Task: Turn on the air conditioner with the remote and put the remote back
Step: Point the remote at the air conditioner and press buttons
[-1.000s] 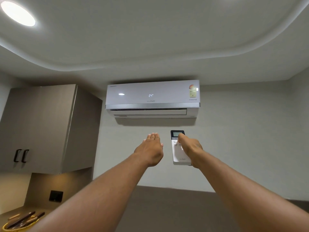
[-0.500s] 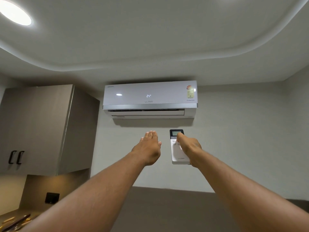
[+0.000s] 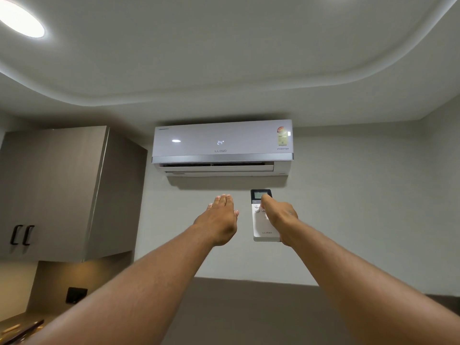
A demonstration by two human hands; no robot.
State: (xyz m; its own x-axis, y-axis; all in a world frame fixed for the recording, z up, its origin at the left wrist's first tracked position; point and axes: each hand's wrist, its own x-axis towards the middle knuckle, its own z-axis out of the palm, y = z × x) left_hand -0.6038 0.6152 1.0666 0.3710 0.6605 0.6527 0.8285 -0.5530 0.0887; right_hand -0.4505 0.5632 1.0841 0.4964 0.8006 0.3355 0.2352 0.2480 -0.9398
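The air conditioner hangs high on the wall ahead of me, above both my outstretched arms, and its front panel shows a lit "24" while the flap along its underside stands a little open, so I judge the unit has taken the signal and the switching-on is done or all but done. To its left is a wall cupboard with two dark handles, and a round ceiling light glows at the upper left. What matters for this step is aim: I want the remote's top end facing that front panel and held steady until the display and flap confirm the unit is on, not pressing again, since a second press of the power button could well switch it off. My left hand is empty, flat and spread, palm turned away from me, just beside the remote but not touching it; it seems only to be feeling for air under the flap, and I should keep it out of the line between remote and panel. My right hand is the working grip, closed around the remote, which stands upright just below the unit's right end, its small screen at the top and its brand name near the bottom. My thumb lies over the round buttons beneath that screen; whether it is pressing I cannot tell. Next I should ease the thumb off, then carry the remote back to its place, which is out of sight here.
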